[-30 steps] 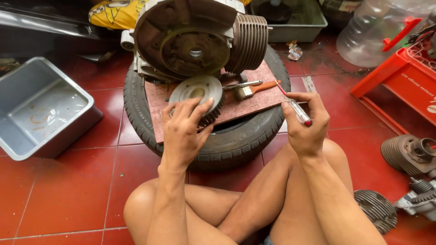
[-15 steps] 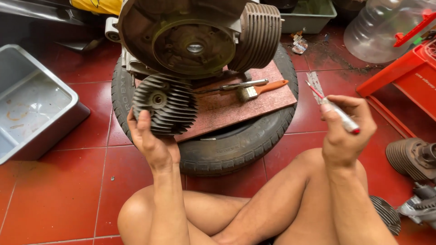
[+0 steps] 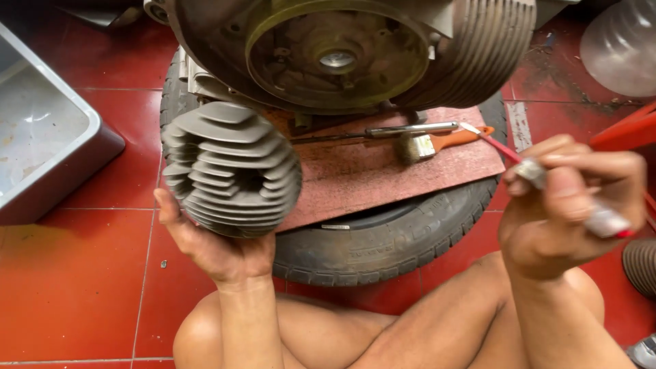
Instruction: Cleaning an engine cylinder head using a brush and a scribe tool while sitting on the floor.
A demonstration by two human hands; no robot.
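My left hand (image 3: pixel 217 249) holds up a grey finned metal cylinder (image 3: pixel 231 168), gripping it from below, its fins facing me. My right hand (image 3: pixel 570 205) is closed on a small silver and white tube-like tool with a red tip (image 3: pixel 601 220), raised at the right. Beyond both hands a small engine (image 3: pixel 342 51) with a round brownish housing and cooling fins sits on a reddish board (image 3: pixel 410 167), which lies on a black tyre (image 3: pixel 383 239). My bare legs are crossed below.
A screwdriver (image 3: pixel 403 130) and an orange-handled brush (image 3: pixel 444 143) lie on the board. A grey plastic tub (image 3: pixel 48 157) stands at the left on the red tiled floor. A clear bottle (image 3: pixel 618 48) and a red crate edge (image 3: pixel 625 133) are at the right.
My left hand lifted the finned cylinder off the board and brought it closer to me. My right hand rose with the small tool. The view moved nearer to the engine.
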